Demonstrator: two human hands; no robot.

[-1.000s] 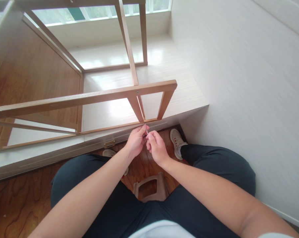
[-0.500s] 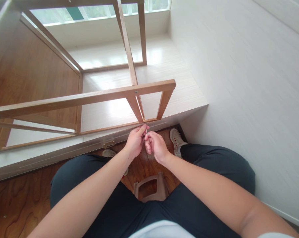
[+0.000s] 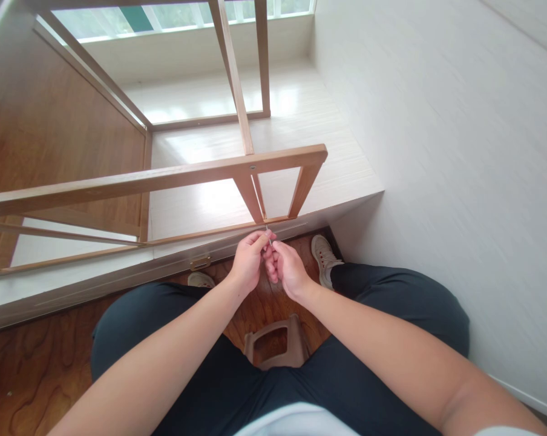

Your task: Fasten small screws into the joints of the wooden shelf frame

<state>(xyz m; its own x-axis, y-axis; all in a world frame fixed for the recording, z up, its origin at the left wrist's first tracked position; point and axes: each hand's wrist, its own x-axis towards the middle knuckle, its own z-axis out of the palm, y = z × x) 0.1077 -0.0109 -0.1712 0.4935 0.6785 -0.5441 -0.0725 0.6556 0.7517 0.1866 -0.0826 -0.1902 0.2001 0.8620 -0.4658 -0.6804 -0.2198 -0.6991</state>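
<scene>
My left hand (image 3: 248, 260) pinches a thin metal rod, which looks like a small hex key (image 3: 270, 241), between thumb and fingertips. Its tip points at the lower rail of a wooden frame (image 3: 282, 160), just under the foot of an upright. Close beside it, my right hand (image 3: 289, 269) is closed with thumb and forefinger at the near end of the same key. The fingers cover most of the key, and I cannot tell whether its tip sits in a hole. A metal bolt head (image 3: 252, 167) shows in the frame's upper rail.
The wooden frame rests on a pale ledge (image 3: 328, 157) below a window (image 3: 187, 15). A pale wall (image 3: 459, 181) rises at the right. Beneath me are a brown plastic stool (image 3: 278, 345) and a wood floor (image 3: 23, 375). A drawer handle (image 3: 201, 263) sits on the ledge's front.
The key has turned in my fingers: its short bent end stood out sideways before and now hardly shows. Both hands stay in nearly the same place; the view has shifted slightly.
</scene>
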